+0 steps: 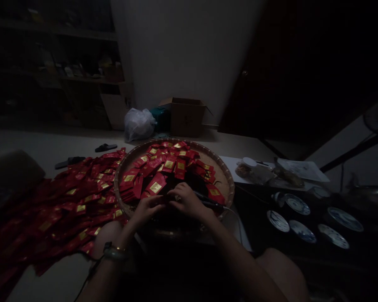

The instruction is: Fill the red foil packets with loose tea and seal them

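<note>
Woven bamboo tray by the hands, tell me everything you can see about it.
The round, shallow woven tray, bamboo by its look, has a raised rim and a pale tan inner surface, bare along its right side. It appears to lie flat on a pale tabletop. Red packets with gold labels are heaped across most of it, and more of them lie against its left rim. The left hand and right hand are over its near part, which is lost in shadow.

Glossy red sachets [156, 187] lie in a rough woven bamboo tray [176, 144].
</note>
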Motion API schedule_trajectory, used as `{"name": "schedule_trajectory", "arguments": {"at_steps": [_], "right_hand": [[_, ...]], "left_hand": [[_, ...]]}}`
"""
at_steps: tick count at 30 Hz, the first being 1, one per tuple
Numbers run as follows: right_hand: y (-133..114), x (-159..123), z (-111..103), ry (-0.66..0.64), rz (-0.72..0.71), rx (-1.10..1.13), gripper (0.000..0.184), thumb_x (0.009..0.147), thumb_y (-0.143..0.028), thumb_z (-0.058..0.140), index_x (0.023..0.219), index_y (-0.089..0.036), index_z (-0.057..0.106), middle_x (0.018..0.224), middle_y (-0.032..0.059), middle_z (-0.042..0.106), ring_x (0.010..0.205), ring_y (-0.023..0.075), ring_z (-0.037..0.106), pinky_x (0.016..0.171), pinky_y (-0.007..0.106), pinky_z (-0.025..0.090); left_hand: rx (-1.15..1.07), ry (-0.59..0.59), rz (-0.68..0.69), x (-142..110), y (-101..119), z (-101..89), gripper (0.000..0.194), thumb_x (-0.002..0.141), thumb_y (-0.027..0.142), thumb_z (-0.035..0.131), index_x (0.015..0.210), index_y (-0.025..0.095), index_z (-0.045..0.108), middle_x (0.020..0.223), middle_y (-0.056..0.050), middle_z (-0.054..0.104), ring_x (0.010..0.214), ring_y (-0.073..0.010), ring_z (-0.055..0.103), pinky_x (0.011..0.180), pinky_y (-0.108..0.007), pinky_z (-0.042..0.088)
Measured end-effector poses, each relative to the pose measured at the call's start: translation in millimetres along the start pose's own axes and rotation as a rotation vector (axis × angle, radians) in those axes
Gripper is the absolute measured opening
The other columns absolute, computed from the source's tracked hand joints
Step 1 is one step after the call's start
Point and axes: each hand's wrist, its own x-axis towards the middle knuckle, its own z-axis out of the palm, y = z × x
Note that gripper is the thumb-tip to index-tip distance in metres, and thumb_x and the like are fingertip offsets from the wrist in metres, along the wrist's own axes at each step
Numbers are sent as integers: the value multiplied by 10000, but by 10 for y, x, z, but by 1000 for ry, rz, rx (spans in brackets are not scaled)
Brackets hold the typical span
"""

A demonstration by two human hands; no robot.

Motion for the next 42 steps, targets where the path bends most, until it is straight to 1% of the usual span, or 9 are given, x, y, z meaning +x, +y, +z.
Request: {"name": "schedule_trajectory", "arguments": {"at_steps": [5,10,15,18,20,24,31,36,42], "right_hand": [[14,-28,112,74,-6,83,146,707,-253,747,818,-191,677,962,72,567,1002,221,473,852,358,423],[158,-25,119,357,267,220,26,796,-192,609,789,-168,616,840,54,592,842,185,547,800,343,449],[251,-57,213,224,350,486,437,715,-267,688,1133,-185,591,1081,79,631,966,195,595,826,330,472],[186,-36,288,181,326,561,224,751,-325,657,929,-196,697,898,45,693,841,181,631,744,296,483],[147,-12,309,238,356,550,135,759,-305,648,747,-189,718,767,37,692,759,177,632,697,284,477],[127,-25,289,321,379,558,72,743,-230,665,761,-194,725,777,33,687,757,173,629,687,277,474],[57,-194,195,38,144,226,219,744,-204,706,962,-228,719,936,50,627,920,185,550,819,324,450],[1,-184,189,11,91,73,195,783,-247,685,976,-252,715,947,47,589,934,178,499,823,316,431],[-31,-140,134,-131,146,-34,176,829,-346,630,804,-216,746,863,54,571,894,183,471,770,295,412]], "left_hand": [[41,66,1,-16,44,22,357,678,380,670,952,157,717,924,-61,747,890,-252,675,808,-341,525],[2,185,-62,0,75,11,304,667,403,671,821,149,738,819,-60,753,814,-249,682,730,-313,527],[-170,196,-118,46,146,71,359,638,453,691,801,136,733,766,-48,746,749,-227,675,661,-283,518],[-203,148,-114,81,196,146,371,635,473,684,769,131,729,745,-51,741,728,-221,669,655,-285,517],[-202,151,-77,101,194,194,352,648,454,678,796,137,722,791,-55,743,778,-226,670,691,-295,522],[-214,91,-7,106,69,275,442,561,290,757,969,152,657,916,-49,728,870,-230,661,775,-326,525],[-145,15,42,41,-136,327,470,599,233,743,1041,144,609,1021,-92,686,939,-239,640,830,-337,506],[-150,-33,78,19,-122,326,497,615,223,733,1086,145,595,1056,-100,673,960,-236,631,852,-337,498],[-178,-74,57,-14,-42,325,456,625,241,713,1060,150,615,1032,-87,688,940,-227,640,838,-331,503]]}}
